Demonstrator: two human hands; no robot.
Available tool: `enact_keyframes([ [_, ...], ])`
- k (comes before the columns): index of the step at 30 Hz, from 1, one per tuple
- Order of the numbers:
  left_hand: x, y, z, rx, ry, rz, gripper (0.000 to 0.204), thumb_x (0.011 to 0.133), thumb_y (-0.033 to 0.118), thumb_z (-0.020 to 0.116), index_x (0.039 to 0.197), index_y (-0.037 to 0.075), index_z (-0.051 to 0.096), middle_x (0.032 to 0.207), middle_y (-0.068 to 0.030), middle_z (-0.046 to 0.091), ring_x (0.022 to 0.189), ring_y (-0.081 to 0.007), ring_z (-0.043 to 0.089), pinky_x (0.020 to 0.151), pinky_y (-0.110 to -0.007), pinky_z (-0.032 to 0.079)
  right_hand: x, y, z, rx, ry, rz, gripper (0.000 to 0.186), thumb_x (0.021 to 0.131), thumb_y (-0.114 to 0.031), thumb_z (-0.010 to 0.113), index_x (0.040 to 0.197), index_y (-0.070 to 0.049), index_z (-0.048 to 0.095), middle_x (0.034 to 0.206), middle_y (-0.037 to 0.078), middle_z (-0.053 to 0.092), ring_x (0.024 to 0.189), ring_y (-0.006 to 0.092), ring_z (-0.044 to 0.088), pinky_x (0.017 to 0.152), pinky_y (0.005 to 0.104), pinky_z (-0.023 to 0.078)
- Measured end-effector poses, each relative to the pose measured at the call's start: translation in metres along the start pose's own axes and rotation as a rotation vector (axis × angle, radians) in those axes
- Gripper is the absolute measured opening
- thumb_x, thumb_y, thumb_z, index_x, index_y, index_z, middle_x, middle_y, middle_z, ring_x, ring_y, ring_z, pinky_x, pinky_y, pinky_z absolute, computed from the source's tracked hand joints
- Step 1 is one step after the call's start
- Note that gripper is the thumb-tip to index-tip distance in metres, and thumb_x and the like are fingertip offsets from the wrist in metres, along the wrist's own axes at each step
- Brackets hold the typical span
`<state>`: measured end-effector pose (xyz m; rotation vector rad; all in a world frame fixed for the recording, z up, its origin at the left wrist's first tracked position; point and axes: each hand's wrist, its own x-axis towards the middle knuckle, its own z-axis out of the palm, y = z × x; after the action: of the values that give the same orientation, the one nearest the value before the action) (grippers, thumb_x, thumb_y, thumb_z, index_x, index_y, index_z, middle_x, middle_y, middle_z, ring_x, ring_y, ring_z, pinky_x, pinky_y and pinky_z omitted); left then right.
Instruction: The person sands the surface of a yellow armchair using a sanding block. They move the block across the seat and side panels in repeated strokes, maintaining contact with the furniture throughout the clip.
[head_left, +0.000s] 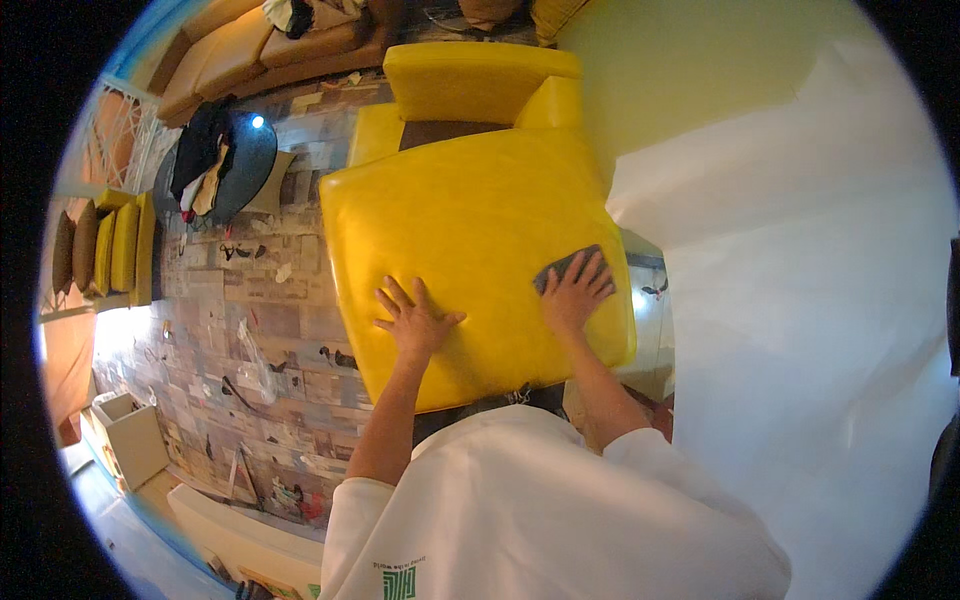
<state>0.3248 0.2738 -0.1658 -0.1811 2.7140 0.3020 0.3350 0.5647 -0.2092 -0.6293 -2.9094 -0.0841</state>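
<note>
A large yellow leather cushion (470,210) lies flat in front of me, with a small dark gap and loop along its near edge. My left hand (413,318) rests on the cushion's left part with fingers spread and nothing in them. On the cushion's right side, my right hand (576,295) presses on a dark grey cloth or pad (548,272), its fingers over it. Just beyond the cushion stands a yellow armchair (480,80) with a brown seat area.
A brown sofa (250,55), a dark round table (250,170) with clothes on it and stacked yellow and brown cushions (125,250) are to the left, above a patchwork floor (220,340) strewn with scraps. A large white sheet (790,300) fills the right side.
</note>
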Motion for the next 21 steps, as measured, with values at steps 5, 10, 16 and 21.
enact_keyframes([
  [5, 0.0, -0.004, 0.004, -0.017, 0.025, 0.028, 0.119, 0.074, 0.077, 0.083, 0.167, 0.017, 0.038, 0.178, -0.032, 0.0, 0.163, -0.0576, -0.002, 0.111, -0.091, 0.016, 0.033, -0.073, -0.012, 0.193, -0.034, -0.343, 0.072, 0.11, -0.054, 0.052, 0.163, -0.006, 0.045, 0.174, 0.024, 0.029, 0.157, 0.056, 0.025, 0.123, 0.0738, 0.021],
  [10, 0.005, -0.007, 0.007, -0.012, 0.013, 0.031, 0.127, 0.07, 0.083, 0.081, 0.169, 0.018, 0.034, 0.178, -0.0315, -0.003, 0.162, -0.0591, -0.007, 0.106, -0.095, 0.012, 0.035, -0.151, -0.03, 0.272, -0.225, -0.689, 0.069, 0.111, -0.055, 0.05, 0.165, -0.013, 0.045, 0.178, 0.014, 0.027, 0.162, 0.0468, 0.022, 0.13, 0.065, 0.017],
  [16, 0.002, -0.006, 0.005, -0.018, 0.025, 0.031, 0.121, 0.073, 0.078, 0.083, 0.167, 0.018, 0.037, 0.178, -0.0313, -0.001, 0.163, -0.0571, -0.005, 0.111, -0.092, 0.013, 0.04, -0.127, -0.023, 0.306, -0.257, -0.86, 0.069, 0.109, -0.056, 0.049, 0.165, -0.016, 0.045, 0.178, 0.011, 0.029, 0.163, 0.0419, 0.022, 0.132, 0.0636, 0.014],
  [21, 0.003, -0.002, 0.0, 0.014, -0.019, 0.005, 0.128, 0.07, 0.081, 0.083, 0.17, 0.019, 0.032, 0.179, -0.0301, -0.004, 0.163, -0.0566, -0.007, 0.112, -0.091, 0.013, 0.099, -0.06, -0.007, 0.123, -0.169, -0.427, 0.069, 0.113, -0.057, 0.04, 0.17, -0.018, 0.037, 0.18, 0.012, 0.022, 0.164, 0.0444, 0.017, 0.132, 0.0632, 0.012],
])
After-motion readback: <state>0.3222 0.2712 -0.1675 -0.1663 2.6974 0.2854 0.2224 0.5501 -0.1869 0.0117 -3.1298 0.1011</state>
